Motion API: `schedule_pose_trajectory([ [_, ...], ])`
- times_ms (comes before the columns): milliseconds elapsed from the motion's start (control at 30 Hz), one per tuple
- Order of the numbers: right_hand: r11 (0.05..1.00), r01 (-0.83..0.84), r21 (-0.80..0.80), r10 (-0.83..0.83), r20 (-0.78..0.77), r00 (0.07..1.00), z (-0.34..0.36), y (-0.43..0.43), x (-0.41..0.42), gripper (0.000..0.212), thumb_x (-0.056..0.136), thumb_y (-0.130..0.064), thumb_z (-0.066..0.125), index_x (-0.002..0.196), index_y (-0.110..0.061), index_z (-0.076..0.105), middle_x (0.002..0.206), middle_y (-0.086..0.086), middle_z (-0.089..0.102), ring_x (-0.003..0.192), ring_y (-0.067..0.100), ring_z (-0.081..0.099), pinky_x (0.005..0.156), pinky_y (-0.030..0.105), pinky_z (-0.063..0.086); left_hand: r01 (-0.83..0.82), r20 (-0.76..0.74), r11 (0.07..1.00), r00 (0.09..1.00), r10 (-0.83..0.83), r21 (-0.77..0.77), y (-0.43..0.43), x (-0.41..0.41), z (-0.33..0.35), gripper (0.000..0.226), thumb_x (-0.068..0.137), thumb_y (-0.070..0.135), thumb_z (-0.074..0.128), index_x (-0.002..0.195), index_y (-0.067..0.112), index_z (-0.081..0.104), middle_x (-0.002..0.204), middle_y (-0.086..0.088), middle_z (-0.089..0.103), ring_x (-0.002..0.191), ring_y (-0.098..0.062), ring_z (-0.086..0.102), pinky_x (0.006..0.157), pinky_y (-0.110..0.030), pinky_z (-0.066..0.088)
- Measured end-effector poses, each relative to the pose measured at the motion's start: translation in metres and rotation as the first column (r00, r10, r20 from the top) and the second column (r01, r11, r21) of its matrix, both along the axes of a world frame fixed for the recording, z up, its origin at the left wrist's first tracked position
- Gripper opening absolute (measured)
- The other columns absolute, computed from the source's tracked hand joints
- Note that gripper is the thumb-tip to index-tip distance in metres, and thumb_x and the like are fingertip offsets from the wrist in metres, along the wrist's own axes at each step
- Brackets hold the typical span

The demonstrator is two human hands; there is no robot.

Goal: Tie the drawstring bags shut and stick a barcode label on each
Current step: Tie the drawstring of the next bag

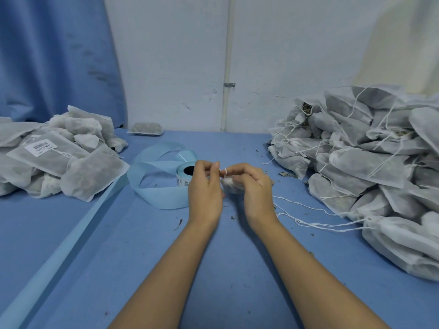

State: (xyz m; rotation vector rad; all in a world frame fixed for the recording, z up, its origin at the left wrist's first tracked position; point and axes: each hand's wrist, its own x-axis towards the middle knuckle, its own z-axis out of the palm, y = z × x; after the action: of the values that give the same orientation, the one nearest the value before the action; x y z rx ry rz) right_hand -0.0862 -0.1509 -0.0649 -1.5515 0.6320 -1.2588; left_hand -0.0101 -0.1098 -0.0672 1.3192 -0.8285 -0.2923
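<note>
Above the middle of the blue table, both my hands work on one small white drawstring bag (pixel 231 186), which is mostly hidden between them. My left hand (pixel 205 186) pinches the white drawstring (pixel 225 172) with thumb and finger. My right hand (pixel 253 186) curls round the bag's gathered neck, and the string loops over one of its fingers. Just behind my left hand sits the roll of barcode labels (pixel 186 173), with its pale blue backing strip (pixel 159 197) looping out to the left.
A heap of bags with loose strings (pixel 370 162) fills the right side, and strings (pixel 308 222) trail toward my right wrist. On the left lies a pile of bags (pixel 64 153), one with a barcode label on it. A single bag (pixel 145 128) rests by the wall. Herb crumbs dot the table (pixel 142 257).
</note>
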Motion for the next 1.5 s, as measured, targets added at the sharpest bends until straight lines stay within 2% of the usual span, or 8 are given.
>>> schedule_pose_trajectory([
  [167,0.981,0.078,-0.176,-0.119,-0.235,0.965,-0.001,0.002,-0.001,0.036,0.087,-0.003,0.045,0.090,-0.023,0.074,0.091,-0.017,0.059,0.097,-0.014,0.041,0.080,-0.001,0.030,-0.062,-0.082,0.998,0.995,0.060,-0.019,-0.001,0.006,0.003,0.019,0.093,0.020,0.058,0.076,0.014,0.056,0.062,-0.002,0.059,0.050,-0.010,0.051,0.058,-0.025,0.041],
  [367,0.937,0.012,-0.349,-0.143,-0.352,0.925,-0.006,0.002,0.005,0.051,0.081,0.014,0.038,0.107,-0.012,0.073,0.096,-0.012,0.068,0.105,0.009,0.042,0.085,0.000,0.030,-0.035,-0.223,0.997,0.975,0.018,-0.070,-0.003,0.010,-0.001,0.014,0.093,0.010,0.058,0.079,0.010,0.060,0.073,-0.006,0.065,0.047,-0.007,0.062,0.050,-0.022,0.053],
  [467,0.970,0.038,-0.242,-0.101,-0.253,0.962,-0.004,0.001,0.005,0.048,0.080,0.016,0.038,0.099,-0.008,0.075,0.088,-0.020,0.064,0.108,0.012,0.048,0.091,0.005,0.035,-0.001,-0.239,0.996,0.971,-0.020,-0.088,-0.005,0.012,-0.002,0.014,0.095,0.009,0.054,0.084,0.007,0.063,0.075,-0.004,0.066,0.054,-0.007,0.065,0.058,-0.024,0.056],
  [600,1.000,-0.001,-0.021,-0.002,-0.158,0.987,-0.001,-0.005,0.006,0.047,0.079,0.014,0.036,0.093,-0.009,0.075,0.095,0.005,0.074,0.105,0.021,0.063,0.095,0.032,0.049,0.023,-0.160,0.997,0.987,-0.034,-0.072,-0.005,0.013,-0.006,0.015,0.097,0.009,0.050,0.092,0.004,0.063,0.077,0.000,0.069,0.066,-0.004,0.068,0.064,-0.019,0.055],
  [733,0.961,-0.171,0.216,0.165,0.049,0.985,0.002,-0.003,0.002,0.045,0.078,0.016,0.036,0.085,-0.007,0.073,0.078,0.002,0.075,0.076,0.009,0.070,0.066,0.015,0.052,-0.002,-0.039,1.000,0.999,0.001,-0.031,-0.003,0.014,-0.008,0.016,0.097,0.009,0.050,0.088,0.009,0.063,0.075,0.003,0.068,0.065,0.004,0.065,0.058,-0.010,0.048],
  [900,0.868,-0.255,0.425,0.135,0.293,0.946,0.008,-0.009,-0.003,0.032,0.084,0.009,0.048,0.085,-0.010,0.073,0.078,-0.001,0.072,0.069,0.004,0.063,0.071,0.014,0.051,-0.021,0.022,0.998,1.000,0.020,0.051,-0.001,0.018,-0.011,0.014,0.095,0.012,0.053,0.091,0.008,0.065,0.073,0.004,0.067,0.069,-0.001,0.064,0.063,-0.015,0.049],
  [1233,0.747,-0.376,0.549,0.042,0.525,0.850,0.011,-0.012,-0.008,0.011,0.085,-0.004,0.065,0.090,-0.013,0.069,0.080,-0.004,0.071,0.075,0.004,0.066,0.072,0.014,0.053,0.053,0.014,0.997,0.998,-0.054,0.053,0.005,0.005,-0.006,0.019,0.094,0.011,0.051,0.078,0.016,0.060,0.072,0.001,0.064,0.062,-0.001,0.058,0.065,-0.018,0.047],
  [1500,0.727,-0.423,0.541,-0.003,0.618,0.786,0.011,-0.014,-0.009,0.020,0.089,-0.001,0.058,0.091,-0.020,0.065,0.076,-0.005,0.065,0.071,0.003,0.062,0.072,0.015,0.048,-0.012,0.277,0.981,0.960,-0.043,0.194,0.005,0.000,-0.007,0.006,0.087,0.019,0.058,0.084,0.023,0.057,0.085,0.009,0.061,0.075,-0.001,0.053,0.069,-0.018,0.044],
])
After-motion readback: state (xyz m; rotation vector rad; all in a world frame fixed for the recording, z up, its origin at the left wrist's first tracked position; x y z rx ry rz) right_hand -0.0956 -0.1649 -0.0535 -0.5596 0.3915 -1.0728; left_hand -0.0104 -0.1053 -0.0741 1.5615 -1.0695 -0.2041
